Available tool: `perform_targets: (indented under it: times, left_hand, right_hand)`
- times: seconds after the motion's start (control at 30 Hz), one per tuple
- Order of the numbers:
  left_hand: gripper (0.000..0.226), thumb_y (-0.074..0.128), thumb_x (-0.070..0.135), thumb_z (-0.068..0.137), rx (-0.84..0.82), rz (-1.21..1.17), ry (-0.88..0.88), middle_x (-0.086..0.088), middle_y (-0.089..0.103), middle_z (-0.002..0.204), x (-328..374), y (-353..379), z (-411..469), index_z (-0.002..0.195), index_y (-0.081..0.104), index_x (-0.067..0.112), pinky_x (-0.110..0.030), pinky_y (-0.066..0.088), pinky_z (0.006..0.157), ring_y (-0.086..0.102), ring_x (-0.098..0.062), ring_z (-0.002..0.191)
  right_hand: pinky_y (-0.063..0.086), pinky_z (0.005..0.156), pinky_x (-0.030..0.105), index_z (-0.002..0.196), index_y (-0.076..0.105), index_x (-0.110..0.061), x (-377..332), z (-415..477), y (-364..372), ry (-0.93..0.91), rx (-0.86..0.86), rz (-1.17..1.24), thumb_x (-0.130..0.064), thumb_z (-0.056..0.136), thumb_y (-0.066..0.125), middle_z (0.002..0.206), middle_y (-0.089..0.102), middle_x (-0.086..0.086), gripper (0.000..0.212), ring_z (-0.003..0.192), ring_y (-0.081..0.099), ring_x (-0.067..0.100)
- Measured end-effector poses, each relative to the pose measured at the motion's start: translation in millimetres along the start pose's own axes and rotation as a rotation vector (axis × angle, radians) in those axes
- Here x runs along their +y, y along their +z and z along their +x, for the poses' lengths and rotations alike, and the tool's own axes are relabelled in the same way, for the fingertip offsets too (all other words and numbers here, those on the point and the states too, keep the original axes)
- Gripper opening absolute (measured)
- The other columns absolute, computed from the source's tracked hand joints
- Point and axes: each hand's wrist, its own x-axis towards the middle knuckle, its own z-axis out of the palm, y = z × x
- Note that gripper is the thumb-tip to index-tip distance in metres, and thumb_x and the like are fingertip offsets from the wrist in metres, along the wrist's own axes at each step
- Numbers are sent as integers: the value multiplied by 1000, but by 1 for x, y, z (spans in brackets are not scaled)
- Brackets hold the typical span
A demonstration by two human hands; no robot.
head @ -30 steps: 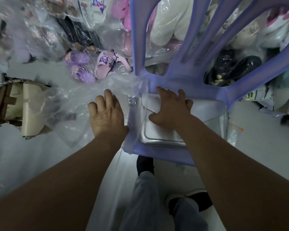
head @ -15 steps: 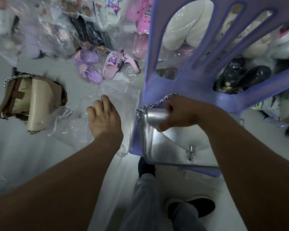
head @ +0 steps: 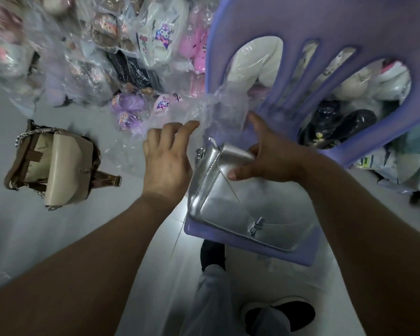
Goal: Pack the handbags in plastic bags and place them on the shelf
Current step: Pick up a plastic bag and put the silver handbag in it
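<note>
Bagging step in hand: gripping silver handbag [head: 240,209] at its top fold with right hand [head: 272,163], thumb on the front flap, other fingers wrapped behind, index stretched up into the film. Lying on the seat of the purple chair [head: 325,44], along the seat's left edge, bottom end at the front edge, top end tipped up off the seat. Pinching, by the look of it, the crumpled edge of the clear plastic bag [head: 218,110] with left hand [head: 166,163], fingers curled into the film just off the seat's left edge. Mouth of the bag too crumpled to make out. Not yet inside, judging from the bare silver showing. To do it well: find the mouth and spread it wide first, hold one lip up with the left, feed the handbag in narrow end first, tuck the chain hardware [head: 200,151] inside so as not to snag or tear the thin film, mind the clasp [head: 255,226], press the air out. Beige handbag [head: 56,166] on the floor well left of the chair, unbagged. Heap of bagged slippers [head: 131,110] behind it. No shelf in view.
</note>
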Motion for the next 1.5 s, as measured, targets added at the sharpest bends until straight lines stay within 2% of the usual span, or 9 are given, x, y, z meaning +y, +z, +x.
perform_targets:
  times: [0.17, 0.3, 0.5, 0.7, 0.83, 1.13, 1.23, 1.33, 1.5]
  left_hand:
    - [30, 67, 12, 89, 10, 26, 250, -10, 66, 118, 30, -8, 12, 118, 71, 17, -49, 36, 86, 54, -46, 102]
    - [31, 75, 6, 80, 48, 7, 316, -15, 67, 118, 50, -15, 20, 110, 75, 15, -56, 37, 92, 56, -51, 106]
    - [19, 73, -2, 80, 87, -57, 434, -22, 63, 126, 79, -25, 31, 96, 76, 8, -57, 38, 94, 56, -52, 112]
    - [26, 48, -4, 77, 74, -142, 521, -26, 60, 130, 103, -23, 27, 87, 71, 3, -58, 35, 102, 52, -51, 123]
    - [27, 47, -1, 76, -66, -26, 596, -22, 61, 132, 101, -11, 18, 86, 70, 7, -62, 30, 111, 50, -48, 131]
    - [34, 54, 15, 81, 35, 96, 624, -16, 51, 148, 95, 2, -6, 109, 73, 19, -54, 33, 104, 44, -38, 132]
    - [29, 55, 12, 84, 30, -16, 495, -17, 58, 112, 87, 8, -21, 110, 66, 13, -45, 44, 79, 54, -37, 93]
    - [5, 50, 18, 98, -158, -199, 49, -8, 63, 81, 81, 13, -27, 101, 54, 17, -37, 47, 62, 59, -34, 71]
    - [34, 40, 38, 105, -176, -867, -948, 1, 59, 99, 93, 29, 18, 122, 59, 14, -31, 39, 88, 53, -17, 87]
  right_hand:
    - [41, 90, 19, 160, -11, -25, 0, -12, -9, -137, 189, 130, -24, 73, 90, 158, 39, 14, 133, 134, 50, 24]
    - [54, 83, 40, 132, 41, -25, 11, -23, -14, -232, 338, 181, -24, 73, 91, 121, 65, 13, 77, 97, 66, 29]
    - [50, 67, 46, 81, 47, -21, 26, -36, -17, -248, 680, 212, -31, 70, 92, 77, 62, 7, 48, 68, 54, 14]
    - [55, 99, 50, 143, 36, -13, 32, -49, -23, -354, 805, 591, -3, 76, 85, 139, 56, 10, 84, 117, 66, 28]
    - [49, 102, 56, 151, 34, -22, 41, -56, -27, -361, 790, 477, -4, 85, 76, 143, 57, 3, 80, 124, 62, 31]
    - [45, 68, 9, 97, 58, -29, 55, -51, -27, -211, 918, 465, -24, 87, 77, 81, 62, -18, 22, 73, 58, -13]
    - [53, 71, 19, 104, 64, -22, 60, -52, -26, -156, 901, 533, -26, 88, 77, 90, 69, -11, 21, 76, 63, -6]
    - [50, 62, 11, 106, 66, -22, 65, -52, -26, -147, 901, 606, -24, 90, 75, 85, 70, -16, 19, 71, 63, -9]
    - [47, 66, 19, 86, 63, -30, 67, -54, -19, -95, 866, 618, -40, 77, 72, 75, 65, -17, 16, 68, 58, -6]
